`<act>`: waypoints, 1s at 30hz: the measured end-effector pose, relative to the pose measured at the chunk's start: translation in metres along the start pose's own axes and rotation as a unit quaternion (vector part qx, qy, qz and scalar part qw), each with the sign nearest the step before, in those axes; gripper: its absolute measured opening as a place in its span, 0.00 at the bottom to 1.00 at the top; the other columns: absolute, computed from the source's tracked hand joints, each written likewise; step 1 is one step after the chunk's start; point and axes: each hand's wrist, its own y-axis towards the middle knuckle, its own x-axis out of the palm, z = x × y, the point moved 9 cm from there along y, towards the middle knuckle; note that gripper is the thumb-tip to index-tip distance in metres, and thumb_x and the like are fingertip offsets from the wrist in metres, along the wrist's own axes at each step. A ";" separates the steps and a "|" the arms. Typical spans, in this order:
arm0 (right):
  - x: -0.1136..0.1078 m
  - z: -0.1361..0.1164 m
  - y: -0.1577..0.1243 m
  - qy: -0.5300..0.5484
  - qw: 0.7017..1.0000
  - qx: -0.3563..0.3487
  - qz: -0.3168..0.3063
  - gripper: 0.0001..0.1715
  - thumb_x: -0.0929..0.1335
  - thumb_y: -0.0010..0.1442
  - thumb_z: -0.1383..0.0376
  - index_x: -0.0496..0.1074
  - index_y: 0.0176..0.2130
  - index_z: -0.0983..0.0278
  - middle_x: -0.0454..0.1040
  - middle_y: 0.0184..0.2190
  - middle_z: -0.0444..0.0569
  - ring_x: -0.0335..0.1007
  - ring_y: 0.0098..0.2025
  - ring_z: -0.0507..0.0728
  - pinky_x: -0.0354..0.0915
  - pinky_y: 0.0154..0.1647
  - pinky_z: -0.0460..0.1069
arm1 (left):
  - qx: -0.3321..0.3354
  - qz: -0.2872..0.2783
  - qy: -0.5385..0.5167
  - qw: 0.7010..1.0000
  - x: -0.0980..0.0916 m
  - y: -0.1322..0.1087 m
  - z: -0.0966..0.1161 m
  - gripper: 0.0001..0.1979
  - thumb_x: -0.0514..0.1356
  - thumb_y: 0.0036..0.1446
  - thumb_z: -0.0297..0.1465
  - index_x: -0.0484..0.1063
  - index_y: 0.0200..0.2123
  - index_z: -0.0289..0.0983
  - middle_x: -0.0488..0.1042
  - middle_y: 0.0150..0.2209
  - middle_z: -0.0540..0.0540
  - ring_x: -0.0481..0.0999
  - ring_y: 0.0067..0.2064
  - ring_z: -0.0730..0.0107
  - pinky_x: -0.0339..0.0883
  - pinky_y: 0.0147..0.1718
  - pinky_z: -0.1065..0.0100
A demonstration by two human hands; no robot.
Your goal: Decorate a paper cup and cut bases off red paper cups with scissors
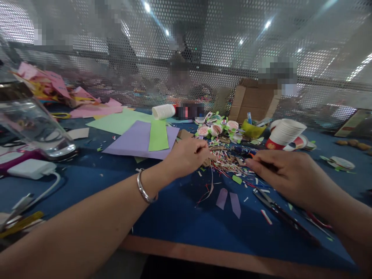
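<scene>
The left hand (187, 157) pinches its fingertips together on thin paper strips (229, 163), which lie heaped in the middle of the blue table (180, 217). The right hand (279, 172) rests curled at the heap's right edge; I cannot tell whether it grips anything. Scissors (279, 211) lie just beside it.

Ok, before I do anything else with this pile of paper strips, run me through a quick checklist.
1. Left hand on the pile of paper strips: fingers touch its edge, ok.
2. Right hand at the pile's other side: ok; what it grips, cannot tell.
3. Dark tool, likely scissors, lies by the right wrist, in neither hand: ok.
4. Two purple paper pieces lie apart from the pile: ok.
5. Stack of paper cups upright: not ok, it lies tilted.
</scene>
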 end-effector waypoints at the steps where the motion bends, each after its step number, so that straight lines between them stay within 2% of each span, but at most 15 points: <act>1: 0.003 0.001 0.005 0.007 1.000 -0.003 -0.004 0.26 0.62 0.71 0.55 0.59 0.23 0.60 0.61 0.18 0.41 0.59 0.20 0.51 0.52 0.24 0.49 | 0.001 -0.009 0.000 1.000 0.003 -0.001 0.001 0.13 0.53 0.59 0.31 0.65 0.22 0.37 0.66 0.23 0.50 0.63 0.27 0.72 0.50 0.29 0.64; 4: 0.020 0.003 0.013 0.017 1.000 -0.010 -0.020 0.24 0.60 0.71 0.57 0.61 0.24 0.61 0.64 0.20 0.43 0.61 0.23 0.52 0.53 0.26 0.49 | 0.013 -0.040 -0.011 0.999 0.017 -0.004 0.006 0.11 0.54 0.59 0.32 0.66 0.24 0.37 0.66 0.22 0.51 0.63 0.27 0.73 0.51 0.28 0.65; 8: 0.039 0.005 0.012 0.038 0.998 -0.014 -0.040 0.23 0.59 0.72 0.57 0.64 0.26 0.61 0.69 0.23 0.45 0.64 0.25 0.53 0.56 0.27 0.49 | 0.025 -0.076 -0.030 0.996 0.032 -0.008 0.010 0.07 0.54 0.60 0.30 0.72 0.34 0.38 0.67 0.23 0.53 0.64 0.26 0.73 0.54 0.28 0.67; 11: 0.043 0.004 0.009 0.061 0.997 -0.022 -0.044 0.24 0.58 0.72 0.58 0.61 0.25 0.61 0.69 0.24 0.45 0.63 0.24 0.52 0.57 0.26 0.48 | 0.024 -0.093 -0.046 0.994 0.036 -0.009 0.011 0.09 0.53 0.60 0.29 0.72 0.40 0.38 0.65 0.21 0.55 0.63 0.25 0.73 0.53 0.27 0.67; 14: 0.045 0.004 0.007 0.067 0.996 -0.024 -0.050 0.23 0.57 0.73 0.58 0.63 0.27 0.61 0.69 0.24 0.46 0.64 0.26 0.53 0.58 0.27 0.48 | 0.017 -0.094 -0.055 0.994 0.036 -0.009 0.013 0.12 0.53 0.59 0.28 0.72 0.45 0.38 0.64 0.21 0.56 0.63 0.24 0.73 0.53 0.27 0.67; 20: 0.049 0.004 0.006 0.079 0.994 -0.032 -0.064 0.21 0.58 0.73 0.60 0.69 0.31 0.62 0.72 0.28 0.47 0.68 0.29 0.54 0.60 0.30 0.48 | 0.014 -0.080 -0.033 0.996 0.036 -0.007 0.017 0.13 0.53 0.59 0.27 0.72 0.45 0.39 0.63 0.20 0.56 0.62 0.23 0.74 0.52 0.26 0.68; 24: 0.048 0.001 0.006 0.088 0.993 -0.045 -0.068 0.19 0.58 0.72 0.61 0.70 0.33 0.63 0.74 0.29 0.47 0.70 0.31 0.54 0.62 0.32 0.48 | 0.043 -0.096 -0.019 0.994 0.043 -0.007 0.021 0.18 0.53 0.58 0.26 0.70 0.51 0.37 0.70 0.26 0.53 0.68 0.28 0.72 0.56 0.29 0.67; 30: 0.053 0.001 0.005 0.088 0.991 -0.053 -0.082 0.18 0.58 0.72 0.63 0.72 0.35 0.64 0.75 0.31 0.49 0.72 0.34 0.55 0.63 0.36 0.48 | 0.036 -0.100 0.004 0.994 0.046 -0.005 0.020 0.14 0.51 0.61 0.27 0.72 0.47 0.37 0.73 0.28 0.50 0.69 0.30 0.69 0.57 0.31 0.66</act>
